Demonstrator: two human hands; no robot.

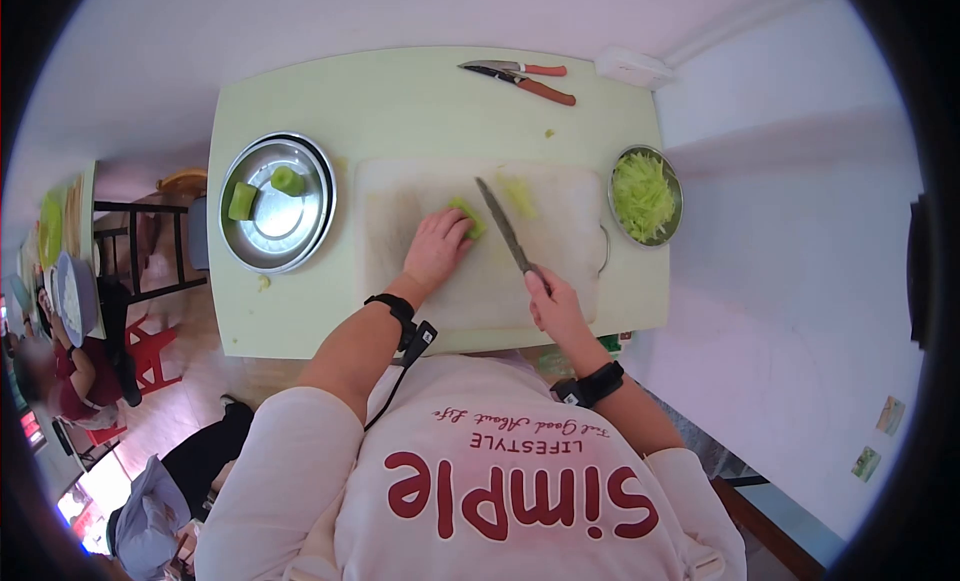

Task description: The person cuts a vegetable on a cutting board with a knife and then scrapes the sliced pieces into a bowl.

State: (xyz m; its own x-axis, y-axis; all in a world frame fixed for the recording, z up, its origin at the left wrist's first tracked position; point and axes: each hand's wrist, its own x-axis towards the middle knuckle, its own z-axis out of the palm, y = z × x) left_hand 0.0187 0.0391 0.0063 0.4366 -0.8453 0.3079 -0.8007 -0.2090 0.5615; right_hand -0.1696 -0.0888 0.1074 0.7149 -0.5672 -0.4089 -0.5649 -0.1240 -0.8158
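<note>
My left hand point(437, 248) presses a green vegetable piece point(468, 218) onto the white cutting board point(400, 311), its fingers bent over the piece. Most of that piece is hidden beneath them. In my right hand point(557, 306) is a kitchen knife point(504, 226), gripped by the handle, with the blade slanting up and left across the board. The blade lies just right of the vegetable piece, and a narrow gap shows between them. Beyond the blade, a few pale green slices point(518, 195) rest on the board.
A steel basin point(275, 253) at left holds two green vegetable chunks point(287, 181). At right stands a metal bowl point(681, 203) of green shreds point(643, 195). Two knives point(540, 84) lie at the table's far edge, near a white box point(634, 68). Other people sit at far left.
</note>
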